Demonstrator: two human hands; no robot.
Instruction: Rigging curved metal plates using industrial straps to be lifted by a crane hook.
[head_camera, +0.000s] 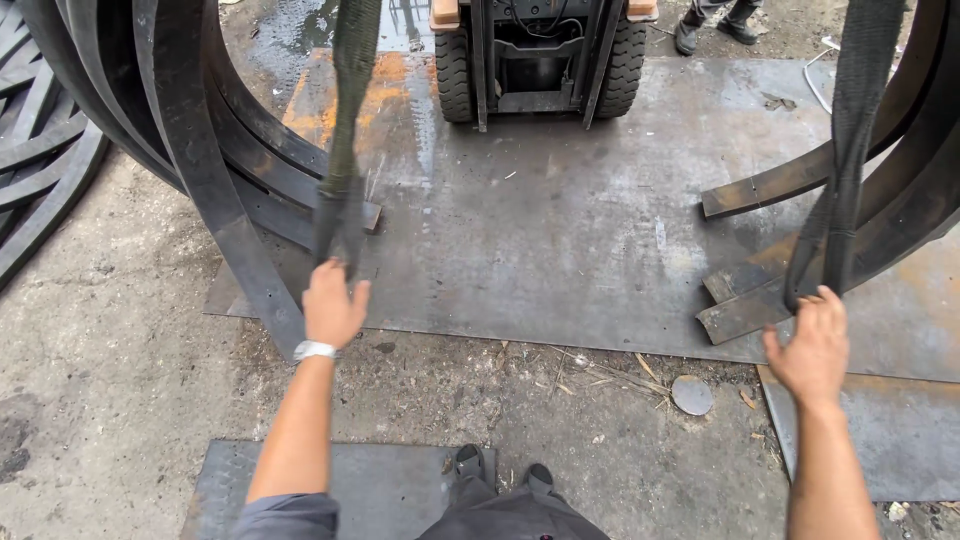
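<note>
Two lifting slings hang in front of me. My left hand grips the bottom loop of the left sling, fingers closed on it. My right hand touches the right sling where it wraps the curved steel bars; I cannot tell whether it grips. If the forklift lifts, I judge fingers could get pinched or the bars swing toward me.

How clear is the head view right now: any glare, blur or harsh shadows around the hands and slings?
Head view: flat, even daylight, no harsh shadows; left hand on the left sling and right hand at the right sling are sharp; a wet sheen glints on the steel plate near the forklift; the curved bars bow at the frame edges.
</note>
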